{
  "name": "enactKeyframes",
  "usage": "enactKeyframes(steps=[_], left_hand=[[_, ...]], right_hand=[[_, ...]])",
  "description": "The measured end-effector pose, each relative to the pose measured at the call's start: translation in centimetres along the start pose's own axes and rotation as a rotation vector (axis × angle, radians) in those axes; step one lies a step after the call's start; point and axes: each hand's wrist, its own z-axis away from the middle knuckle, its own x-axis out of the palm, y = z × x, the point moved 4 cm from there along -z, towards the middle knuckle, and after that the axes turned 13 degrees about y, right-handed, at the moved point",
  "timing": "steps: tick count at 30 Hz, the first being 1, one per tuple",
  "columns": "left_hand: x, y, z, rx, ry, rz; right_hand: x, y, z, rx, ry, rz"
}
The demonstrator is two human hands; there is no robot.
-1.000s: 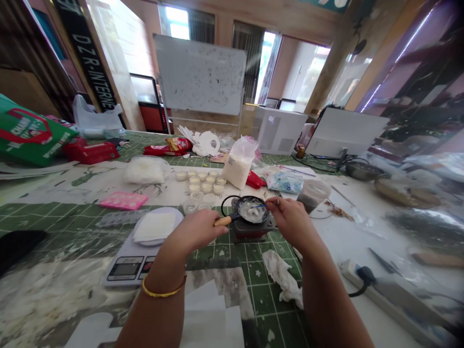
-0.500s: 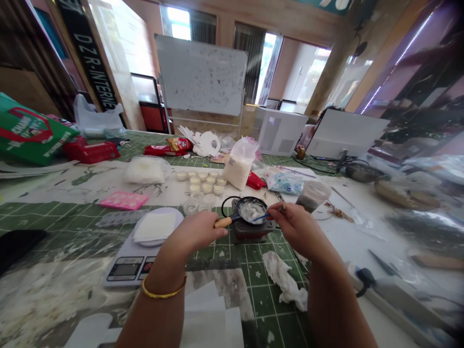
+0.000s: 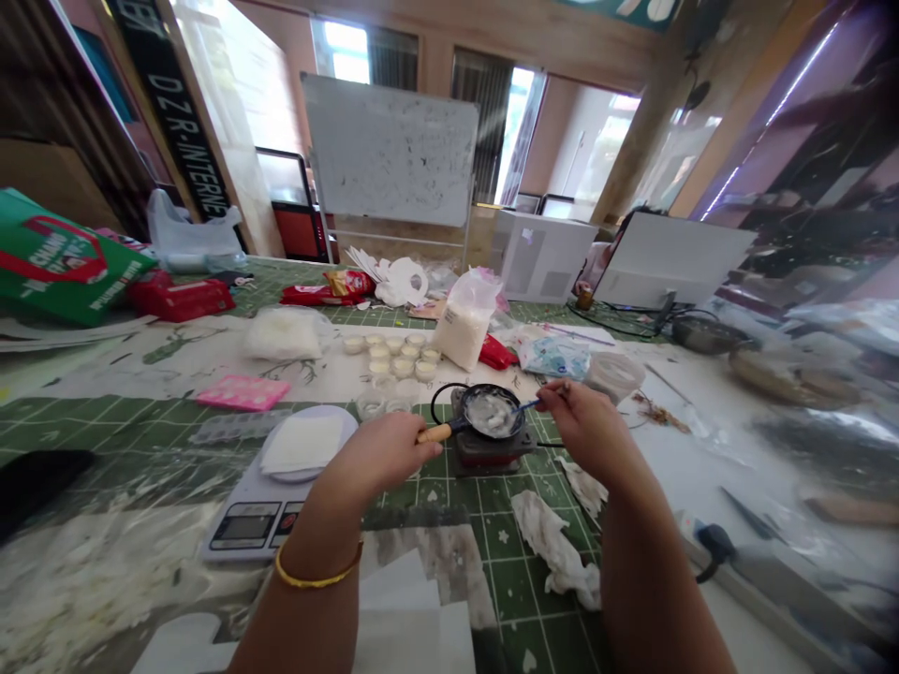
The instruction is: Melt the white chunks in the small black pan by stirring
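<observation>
A small black frying pan (image 3: 521, 432) rests on a compact hot plate (image 3: 490, 459) at the centre of the table. White, partly lumpy material (image 3: 490, 412) lies in the pan. My left hand (image 3: 393, 447) is closed around the pan's wooden handle (image 3: 434, 433). To the right, my right hand (image 3: 580, 412) pinches a thin blue stirring stick (image 3: 528, 405), whose lower end reaches into the pan by its right rim. What the stick's tip looks like is hidden in the white material.
A kitchen scale (image 3: 247, 510) bearing white sheets stands left of my left arm. Behind the pan are several small filled cups (image 3: 402, 365) and a bag of white granules (image 3: 464, 328). Crumpled tissue (image 3: 552, 543) and a power strip (image 3: 765, 585) lie to the right.
My right hand has shifted slightly right and up, drawing the stick toward the pan's right rim. The left hand keeps its hold on the handle.
</observation>
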Motion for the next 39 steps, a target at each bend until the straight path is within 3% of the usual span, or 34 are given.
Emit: enactKeyframes(steps=[3,8,12,17,21,26,31,36,39], left_hand=[[-0.1,0.2,-0.1,0.019,0.038,0.033],[0.0,0.4,-0.3,0.029,0.044,0.04],[0.2,0.3,-0.3,0.037,0.035,0.036],[0.3,0.2,-0.2,0.034,0.035,0.018],[0.6,0.0,-0.4,0.038,0.027,0.016],[0.6,0.0,-0.5,0.039,0.024,0.009],[0.5,-0.1,-0.5,0.024,0.014,-0.005],[0.3,0.0,-0.3,0.013,0.0,0.003],[0.2,-0.1,-0.3,0.015,0.013,0.01]], right_hand=[[0.2,-0.3,0.2,-0.065,-0.068,-0.111],[-0.2,0.1,0.1,0.015,0.012,0.013],[0.0,-0.6,0.4,-0.091,-0.066,-0.091],[-0.1,-0.4,0.4,-0.028,0.001,-0.026],[0.5,-1.2,0.7,-0.101,-0.111,-0.141],[0.2,-0.7,0.4,-0.05,-0.038,-0.015],[0.4,-1.1,0.6,-0.102,-0.082,-0.126],[0.4,0.0,0.1,-0.023,0.03,-0.001],[0.6,0.2,0.2,-0.034,-0.04,-0.127]])
